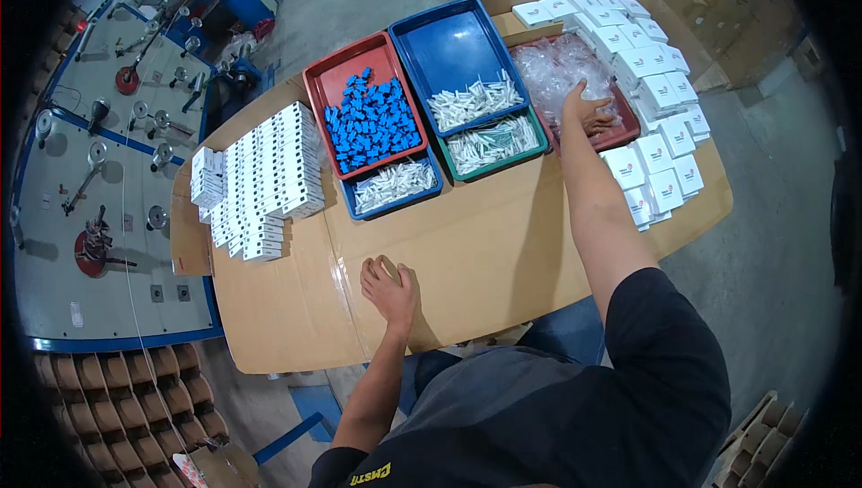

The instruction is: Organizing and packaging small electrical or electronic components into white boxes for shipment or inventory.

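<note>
Clear bags (561, 66) beside white boxes (660, 120), under right hand (588, 111).

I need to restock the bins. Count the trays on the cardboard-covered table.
5, as far as can be seen: red tray of blue parts, large blue tray, small blue tray in front, green tray, and red tray under the right hand.
</note>
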{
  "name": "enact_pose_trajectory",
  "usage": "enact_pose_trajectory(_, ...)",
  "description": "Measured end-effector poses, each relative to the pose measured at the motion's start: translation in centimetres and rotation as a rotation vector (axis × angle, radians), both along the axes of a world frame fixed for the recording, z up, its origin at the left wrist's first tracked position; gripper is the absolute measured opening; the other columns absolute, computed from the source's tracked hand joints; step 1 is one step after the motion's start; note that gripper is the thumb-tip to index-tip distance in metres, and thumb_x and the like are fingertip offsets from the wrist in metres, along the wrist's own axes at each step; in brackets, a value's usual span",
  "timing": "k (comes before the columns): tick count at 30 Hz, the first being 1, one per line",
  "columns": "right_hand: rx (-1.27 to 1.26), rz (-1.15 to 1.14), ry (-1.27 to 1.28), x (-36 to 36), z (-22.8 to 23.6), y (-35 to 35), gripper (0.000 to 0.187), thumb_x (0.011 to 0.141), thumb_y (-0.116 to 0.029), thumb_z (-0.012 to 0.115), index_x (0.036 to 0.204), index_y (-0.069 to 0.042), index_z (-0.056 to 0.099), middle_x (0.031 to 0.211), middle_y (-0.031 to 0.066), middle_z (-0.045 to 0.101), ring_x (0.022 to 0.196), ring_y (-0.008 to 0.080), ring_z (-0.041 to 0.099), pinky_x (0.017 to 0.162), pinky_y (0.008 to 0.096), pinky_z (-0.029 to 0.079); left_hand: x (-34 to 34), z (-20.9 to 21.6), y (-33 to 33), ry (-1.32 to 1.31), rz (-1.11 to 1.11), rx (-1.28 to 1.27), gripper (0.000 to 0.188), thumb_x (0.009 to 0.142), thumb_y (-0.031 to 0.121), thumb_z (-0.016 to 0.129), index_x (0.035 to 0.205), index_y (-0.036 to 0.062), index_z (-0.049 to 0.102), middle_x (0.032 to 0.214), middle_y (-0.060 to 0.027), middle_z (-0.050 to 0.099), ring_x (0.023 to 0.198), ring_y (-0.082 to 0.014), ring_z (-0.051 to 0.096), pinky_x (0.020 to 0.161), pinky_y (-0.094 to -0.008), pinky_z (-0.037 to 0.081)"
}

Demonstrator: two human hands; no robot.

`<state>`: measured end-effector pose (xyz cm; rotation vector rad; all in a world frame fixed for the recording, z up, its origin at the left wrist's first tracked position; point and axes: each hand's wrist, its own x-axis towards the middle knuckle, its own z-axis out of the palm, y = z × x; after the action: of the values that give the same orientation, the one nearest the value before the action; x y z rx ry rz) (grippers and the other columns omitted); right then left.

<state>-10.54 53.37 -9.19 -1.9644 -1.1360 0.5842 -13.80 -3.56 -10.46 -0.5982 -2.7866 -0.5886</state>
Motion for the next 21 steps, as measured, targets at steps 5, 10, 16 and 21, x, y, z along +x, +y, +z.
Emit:
enact_pose_trajectory(5, 0.022, 0.154, 0.024, -4.0, -0.7, 2.1, 0.082, 0.103, -0.059, 0.044, 0.163, -0.007, 0.027, 0.163, 0.0361, 0.024, 0.156, 0.0498, 0.015, 0.128, 0.0572, 0.008, -0.1, 0.2, -0.3, -0.042, 0.022, -0.009, 0.050, 0.093, 0.025, 0.067, 0.137, 0.0063, 0.053, 0.146, -0.0206, 0.046, 0.139, -0.0387, 0.040, 0.114, -0.0537, 0.030)
enact_pose_trajectory(10, 0.109, 0.288, -0.067, -3.8, -2.1, 7.5, 0.072, 0.104, -0.051, 0.047, 0.158, -0.004, 0.039, 0.162, 0.0339, 0.029, 0.155, 0.0469, 0.021, 0.128, 0.0556, 0.014, 0.1, 0.1, 0.5, -0.043, -0.003, 0.010, 0.050, 0.093, 0.025, 0.067, 0.137, 0.0060, 0.053, 0.146, -0.0209, 0.046, 0.139, -0.0390, 0.040, 0.114, -0.0538, 0.031)
enact_pose_trajectory(16, 0.063, 0.447, -0.048, -3.2, -1.0, 5.3, 0.061, 0.096, -0.043, 0.063, 0.145, -0.007, 0.055, 0.157, 0.0298, 0.041, 0.139, 0.0441, 0.050, 0.114, 0.0591, 0.040, -0.2, 0.1, -0.4, -0.046, 0.018, -0.021, 0.051, 0.093, 0.027, 0.066, 0.137, 0.0062, 0.053, 0.146, -0.0208, 0.047, 0.139, -0.0390, 0.041, 0.114, -0.0536, 0.031)
enact_pose_trajectory(21, -0.088, 0.642, -0.343, -0.3, 2.5, 6.0, 0.050, 0.095, -0.042, 0.065, 0.133, -0.010, 0.067, 0.142, 0.0225, 0.060, 0.127, 0.0434, 0.061, 0.105, 0.0532, 0.049, -0.4, 0.1, -0.3, -0.030, 0.015, -0.016, 0.049, 0.092, 0.024, 0.068, 0.135, 0.0044, 0.054, 0.145, -0.0212, 0.047, 0.137, -0.0400, 0.042, 0.113, -0.0534, 0.032)
